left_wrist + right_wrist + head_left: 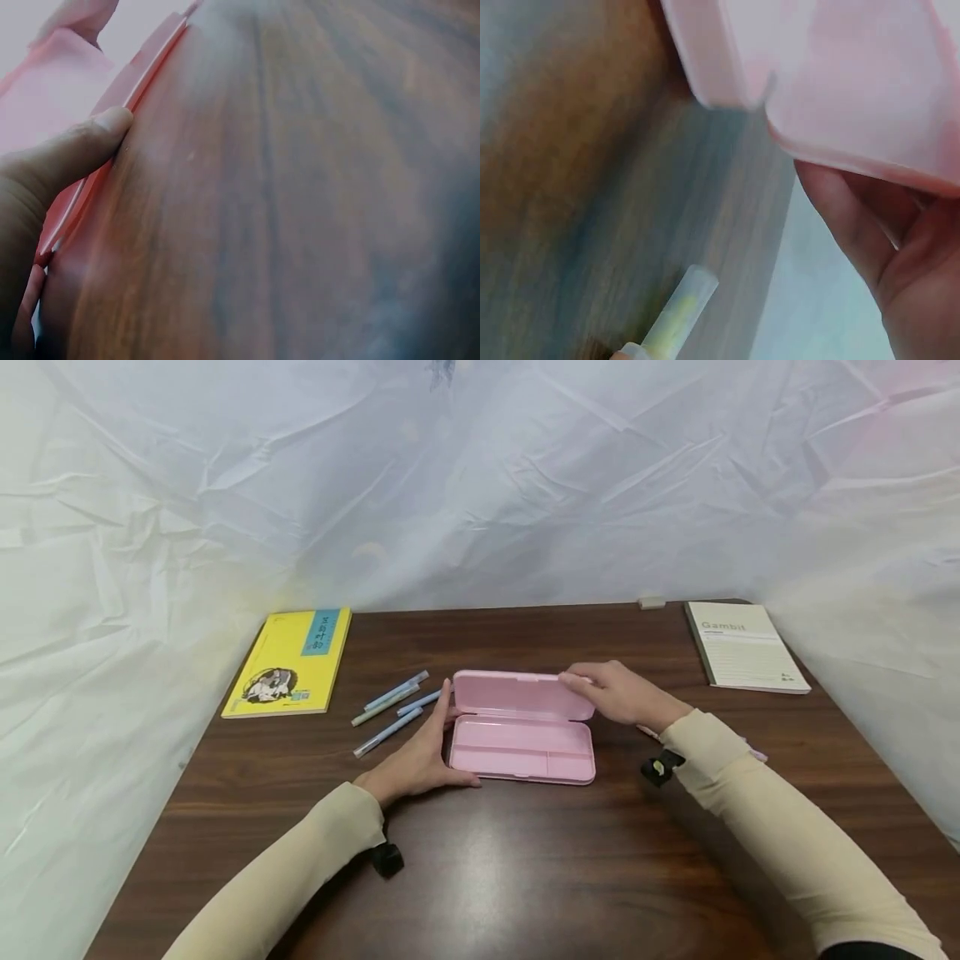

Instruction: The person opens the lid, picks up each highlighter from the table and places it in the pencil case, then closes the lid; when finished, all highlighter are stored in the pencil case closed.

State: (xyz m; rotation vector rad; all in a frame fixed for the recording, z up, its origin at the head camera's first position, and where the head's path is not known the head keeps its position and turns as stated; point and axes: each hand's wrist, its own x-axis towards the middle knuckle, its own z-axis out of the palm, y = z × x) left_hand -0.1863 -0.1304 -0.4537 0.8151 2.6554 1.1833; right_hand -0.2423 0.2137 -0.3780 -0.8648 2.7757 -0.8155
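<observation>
A pink pencil case (521, 747) lies on the table with its lid (517, 695) raised at the back. Its bottom half is divided into compartments, and I see nothing in them. My left hand (420, 756) holds the case at its left end; in the left wrist view the thumb (94, 142) presses the front edge. With my right hand (618, 693) I grip the lid's right upper corner. In the right wrist view, fingers (847, 217) reach behind the lid. The left fingertips behind the case are partly hidden.
Several pens (386, 731) lie left of the case. A yellow book (288, 664) is at the back left, a Gambit notebook (746, 647) at the back right. Near the back edge sits a small whitish block (651, 602). A clear-capped pen (679, 311) lies beneath the right wrist.
</observation>
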